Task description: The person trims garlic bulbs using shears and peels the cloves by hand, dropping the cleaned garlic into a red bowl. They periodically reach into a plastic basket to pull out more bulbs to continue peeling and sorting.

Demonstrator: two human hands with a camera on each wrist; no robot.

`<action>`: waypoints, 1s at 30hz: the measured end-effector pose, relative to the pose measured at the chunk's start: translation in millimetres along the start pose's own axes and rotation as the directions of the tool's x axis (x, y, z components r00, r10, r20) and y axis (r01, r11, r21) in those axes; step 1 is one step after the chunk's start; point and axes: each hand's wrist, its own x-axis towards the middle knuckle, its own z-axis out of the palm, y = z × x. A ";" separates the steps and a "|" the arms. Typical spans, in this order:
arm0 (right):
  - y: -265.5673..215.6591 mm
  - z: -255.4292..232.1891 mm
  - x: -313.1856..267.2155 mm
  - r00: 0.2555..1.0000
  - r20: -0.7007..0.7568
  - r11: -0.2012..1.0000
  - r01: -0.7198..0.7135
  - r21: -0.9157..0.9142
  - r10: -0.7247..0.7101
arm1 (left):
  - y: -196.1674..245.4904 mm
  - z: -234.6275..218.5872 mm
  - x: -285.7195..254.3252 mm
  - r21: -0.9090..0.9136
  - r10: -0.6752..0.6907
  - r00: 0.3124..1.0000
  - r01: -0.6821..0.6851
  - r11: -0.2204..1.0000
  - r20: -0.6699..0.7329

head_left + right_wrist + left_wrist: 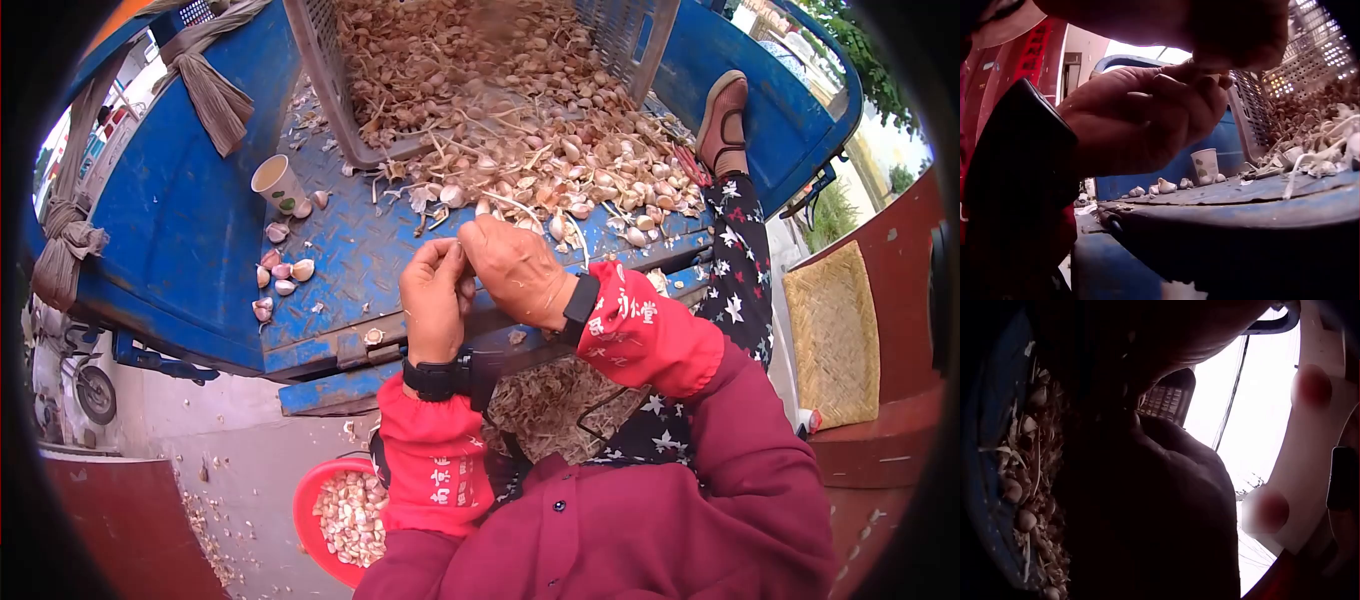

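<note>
Close together over the truck bed's front edge, my left hand (435, 300) and right hand (515, 270) meet at the fingertips. A pale bit of garlic (483, 207) pokes out above the right fingers. In the right wrist view, the left hand (1141, 119) has curled fingers that pinch a small pale piece, mostly hidden below the right hand (1235, 31). Just beyond the hands lies a heap of garlic (570, 170) with dry stems and skins. The left wrist view is too dark to show the grip.
A grey plastic crate (340, 110) of garlic lies behind the heap. At left on the blue bed (340, 250) stand a paper cup (278, 182) and several loose garlic pieces (302, 270). A red basin (308, 510) of cloves sits below. One foot (722, 125) rests at right.
</note>
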 end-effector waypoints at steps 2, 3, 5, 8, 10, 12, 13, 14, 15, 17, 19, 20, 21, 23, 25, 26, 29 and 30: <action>29.8 10.8 20.7 0.995 0.065 0.997 -0.069 -0.024 0.071 | 8.9 1.1 -0.9 -0.072 -0.017 0.999 0.019 0.997 0.028; 53.1 10.6 39.0 0.954 0.077 0.958 -0.287 -0.028 0.288 | 13.5 2.1 -1.5 -0.105 -0.025 0.999 0.030 0.994 0.045; 88.1 3.5 66.8 0.941 0.094 0.943 -0.316 -0.106 0.326 | 15.3 -2.9 0.6 -0.143 -0.025 0.991 0.044 0.989 0.133; 104.2 0.1 94.2 0.942 0.261 0.973 -0.179 -0.144 0.212 | 7.6 -20.2 10.0 -0.516 -0.059 0.998 0.058 0.855 0.014; 126.9 22.4 106.2 0.966 0.250 0.985 0.107 -0.138 -0.070 | 13.3 -15.6 8.5 -0.535 -0.066 0.998 0.069 0.842 0.026; 126.9 35.3 113.9 0.913 0.401 0.982 0.137 -0.133 -0.073 | 6.4 -20.1 9.2 -0.533 -0.076 0.997 0.082 0.842 0.033; 128.0 40.5 112.3 0.902 0.425 0.975 0.157 -0.156 -0.077 | -0.5 -24.3 11.6 -0.535 -0.081 0.996 0.083 0.841 0.027; 127.2 42.2 108.9 0.899 0.431 0.976 0.155 -0.150 -0.077 | -5.5 -27.1 14.4 -0.546 -0.071 0.997 0.073 0.835 0.024; 126.5 42.5 107.2 0.915 0.401 0.981 0.109 -0.157 -0.038 | -8.5 -28.8 15.7 -0.554 -0.059 0.998 0.061 0.830 0.023; 126.1 37.6 104.9 0.933 0.361 0.984 0.065 -0.168 0.000 | -8.7 -29.5 15.0 -0.543 -0.060 0.998 0.049 0.838 -0.003; 129.4 25.7 87.8 0.910 0.308 0.896 -0.361 0.260 0.278 | -9.1 -29.5 11.9 -0.546 -0.080 0.996 0.054 0.836 -0.024; 118.7 7.8 80.8 0.847 0.440 0.739 -0.496 0.456 0.298 | -9.5 -27.6 11.4 -0.547 -0.085 0.996 0.059 0.835 -0.022; 110.9 -1.1 70.2 0.844 0.442 0.736 -0.502 0.454 0.303 | -9.0 -25.5 11.4 -0.478 -0.077 0.996 0.050 0.877 -0.035; 95.7 -9.1 49.5 0.823 0.522 0.307 -0.568 0.764 0.224 | -7.1 -20.7 11.5 -0.403 -0.075 0.996 0.047 0.914 -0.052; 81.3 -8.6 34.4 0.853 0.499 0.359 -0.518 0.776 0.154 | -8.0 -11.4 12.7 -0.343 -0.066 0.992 0.026 0.939 -0.105; 73.6 -4.6 27.7 0.860 0.485 0.321 -0.509 0.799 0.157 | -10.4 -10.1 13.8 -0.348 -0.048 0.996 0.019 0.937 -0.076; 53.7 -0.9 16.5 0.889 0.448 0.397 -0.445 0.803 0.090 | -13.6 -12.7 17.0 -0.334 -0.077 0.997 0.075 0.939 0.007; 46.8 -3.1 14.8 0.898 0.422 0.397 -0.436 0.808 0.127 | -15.3 -18.1 19.7 -0.355 -0.057 0.996 0.076 0.932 0.066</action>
